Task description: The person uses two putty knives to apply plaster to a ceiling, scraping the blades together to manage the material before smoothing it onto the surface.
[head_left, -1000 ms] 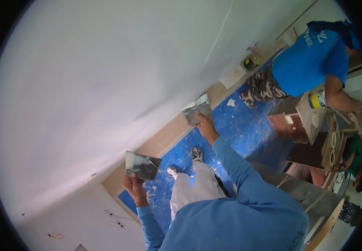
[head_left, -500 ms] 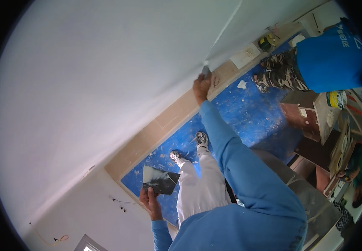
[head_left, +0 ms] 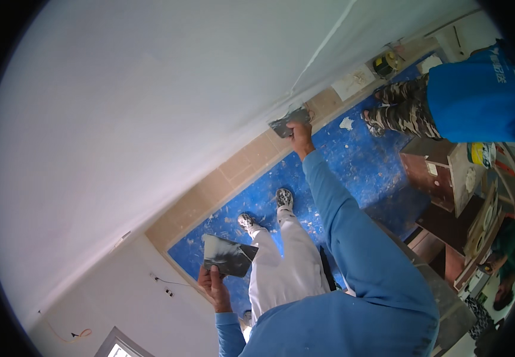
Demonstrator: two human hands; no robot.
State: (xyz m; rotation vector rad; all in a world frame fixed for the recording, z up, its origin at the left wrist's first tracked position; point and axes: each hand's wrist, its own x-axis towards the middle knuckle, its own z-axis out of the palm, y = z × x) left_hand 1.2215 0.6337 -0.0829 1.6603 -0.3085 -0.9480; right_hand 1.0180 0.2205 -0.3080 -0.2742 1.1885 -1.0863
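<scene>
My left hand [head_left: 215, 290] grips a wide putty knife [head_left: 224, 259], its dark rectangular blade smeared with white paste. It is held low, in front of the white trousers, with thumb and fingers closed at the blade's lower edge. Stretched out ahead, my right hand [head_left: 301, 140] holds a second wide scraper [head_left: 287, 124], whose grey blade is turned flat side up near the wall's foot. White paste shows along that blade's far edge. A raised white line of filler [head_left: 321, 49] runs up the pale wall [head_left: 150, 107] from just beyond this scraper. Whether the blade touches the wall, I cannot tell.
Blue sheeting [head_left: 352, 160] with white spots covers the floor, beside a tan strip [head_left: 233, 166] along the wall. At right stand a person in a blue shirt [head_left: 477, 98], a brown cabinet [head_left: 430, 169] and a bucket [head_left: 481, 153]. Another person in green [head_left: 510, 241] is lower right.
My right hand has come slightly back and right and turned, so the scraper's broad face now shows instead of its narrow side. My left hand stays nearly still.
</scene>
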